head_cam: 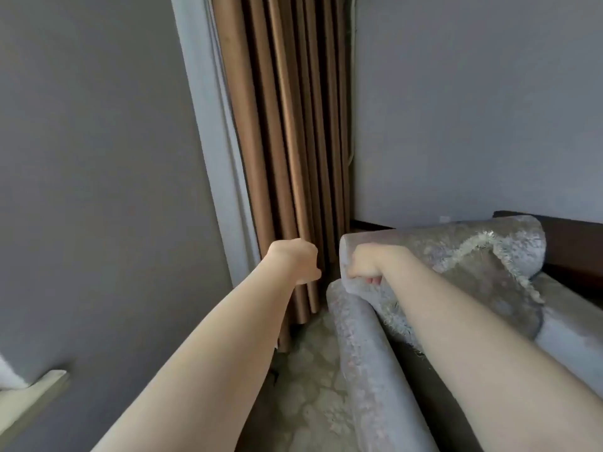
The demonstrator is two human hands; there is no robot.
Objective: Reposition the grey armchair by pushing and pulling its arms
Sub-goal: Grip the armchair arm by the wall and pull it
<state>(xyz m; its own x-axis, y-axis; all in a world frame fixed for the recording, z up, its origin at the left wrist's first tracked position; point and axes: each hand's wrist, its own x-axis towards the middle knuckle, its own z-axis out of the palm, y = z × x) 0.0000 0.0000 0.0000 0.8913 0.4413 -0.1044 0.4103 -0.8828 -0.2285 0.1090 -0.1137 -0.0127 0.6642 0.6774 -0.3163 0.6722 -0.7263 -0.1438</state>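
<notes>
The right hand (368,262) is curled onto the top corner of the grey armchair's backrest (424,243), fingers hooked over its edge, while the left hand (297,264) is closed into a loose fist in the air, holding nothing, just in front of the brown curtain (287,141). The grey armchair (365,370) sits in the room's corner, at the lower right of the view, with its near arm (359,347) running toward the camera and the curtain close beside it. A one-handed pull from that high corner could, I judge, swing or tip the chair rather than slide it, and the back could snag the curtain folds or scrape the wall (456,109). The upholstery looks like pale, mottled velvet, with a fringed throw (483,278) draped loosely over the seat, likely to slip off.
</notes>
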